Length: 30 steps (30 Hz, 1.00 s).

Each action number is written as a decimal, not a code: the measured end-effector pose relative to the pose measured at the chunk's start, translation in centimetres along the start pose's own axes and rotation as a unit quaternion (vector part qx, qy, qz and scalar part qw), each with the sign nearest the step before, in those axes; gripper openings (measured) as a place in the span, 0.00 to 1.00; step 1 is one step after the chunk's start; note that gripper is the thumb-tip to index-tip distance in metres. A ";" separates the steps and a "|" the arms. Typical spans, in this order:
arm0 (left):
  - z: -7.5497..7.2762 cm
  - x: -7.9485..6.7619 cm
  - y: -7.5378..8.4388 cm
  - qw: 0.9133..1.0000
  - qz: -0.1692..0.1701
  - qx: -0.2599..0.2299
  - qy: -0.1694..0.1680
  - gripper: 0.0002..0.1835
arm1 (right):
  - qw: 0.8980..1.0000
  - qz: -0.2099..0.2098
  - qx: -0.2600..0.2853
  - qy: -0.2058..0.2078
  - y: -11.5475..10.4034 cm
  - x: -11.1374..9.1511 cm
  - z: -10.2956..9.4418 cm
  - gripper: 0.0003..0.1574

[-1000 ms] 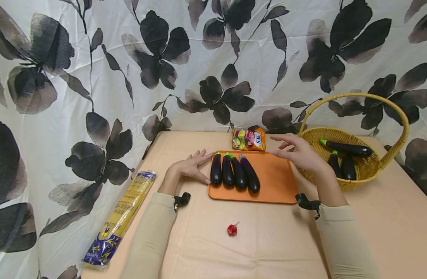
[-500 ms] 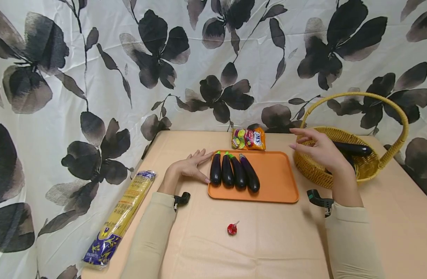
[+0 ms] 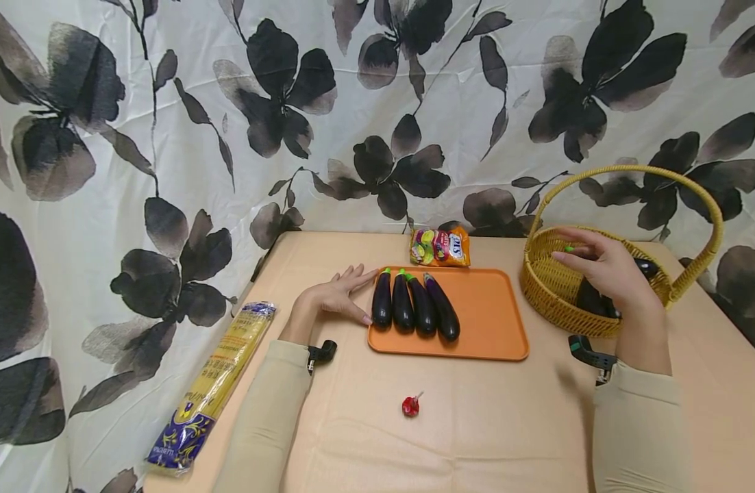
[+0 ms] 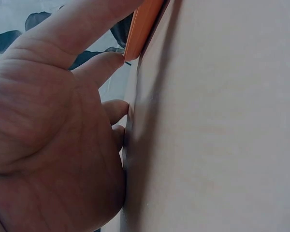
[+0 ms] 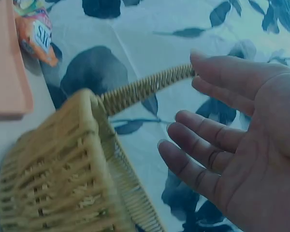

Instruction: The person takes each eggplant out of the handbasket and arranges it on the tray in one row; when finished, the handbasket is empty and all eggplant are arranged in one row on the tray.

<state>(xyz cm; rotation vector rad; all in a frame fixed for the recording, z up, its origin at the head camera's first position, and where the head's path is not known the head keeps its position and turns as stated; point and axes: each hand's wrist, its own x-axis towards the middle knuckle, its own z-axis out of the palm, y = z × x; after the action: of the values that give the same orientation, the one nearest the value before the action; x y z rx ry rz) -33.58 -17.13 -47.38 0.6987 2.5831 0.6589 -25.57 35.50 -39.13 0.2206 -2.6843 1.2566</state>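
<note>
My left hand (image 3: 337,296) rests at the left edge of an orange tray (image 3: 488,315), its fingers spread and touching the rim; the left wrist view shows the tray's edge (image 4: 140,29) at the fingertips. Several dark eggplants (image 3: 414,305) lie side by side on the tray's left half. My right hand (image 3: 612,268) hovers over a yellow wicker basket (image 3: 547,301), fingers extended and holding nothing. Inside the basket are more eggplants (image 3: 593,299), partly covered by that hand. From the right wrist, the basket's woven side (image 5: 53,174) appears below the open palm (image 5: 261,150).
Behind the tray lies an orange candy bag (image 3: 440,246). A small red wrapped lollipop (image 3: 411,405) lies in front of it on the table. Along the table's left edge is a spaghetti packet (image 3: 214,390). The basket's tall handle (image 3: 636,168) arches over its opening.
My right hand has moved rightward from beside the tray's far right corner to over the basket. The left hand and the eggplants on the tray have stayed in place.
</note>
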 end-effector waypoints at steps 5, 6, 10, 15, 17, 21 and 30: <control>0.0 0.0 0.0 1.000 0.002 0.004 -0.001 0.67 | 1.000 0.010 -0.014 0.001 1.4 -0.3 -0.4 0.41; 0.0 0.0 0.0 1.000 0.002 0.004 -0.002 0.67 | 1.000 0.012 -0.017 -0.002 1.7 -0.3 -0.4 0.41; 0.0 0.0 0.0 1.000 -0.001 0.004 -0.005 0.68 | 0.998 0.025 -0.050 -0.020 2.9 -0.2 -0.6 0.43; 0.1 0.0 0.0 1.000 0.003 0.012 -0.005 0.67 | 0.993 0.045 -0.097 -0.048 4.0 -0.1 -0.9 0.44; 0.1 0.0 0.0 1.000 0.006 0.013 -0.005 0.67 | 0.991 0.050 -0.110 -0.053 4.3 -0.1 -0.9 0.44; 0.1 0.0 -0.1 1.000 0.007 0.009 -0.004 0.67 | 0.989 0.052 -0.124 -0.058 4.7 -0.2 -1.0 0.44; 0.1 -0.1 -0.1 1.000 0.011 0.011 -0.001 0.67 | 0.987 0.057 -0.134 -0.066 5.4 -0.3 -1.1 0.46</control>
<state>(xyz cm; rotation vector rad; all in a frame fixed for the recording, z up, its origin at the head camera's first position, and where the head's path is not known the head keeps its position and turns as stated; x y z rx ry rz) -33.54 -17.19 -47.47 0.7345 2.5885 0.6362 -26.30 39.75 -42.51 0.1187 -2.9805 0.9215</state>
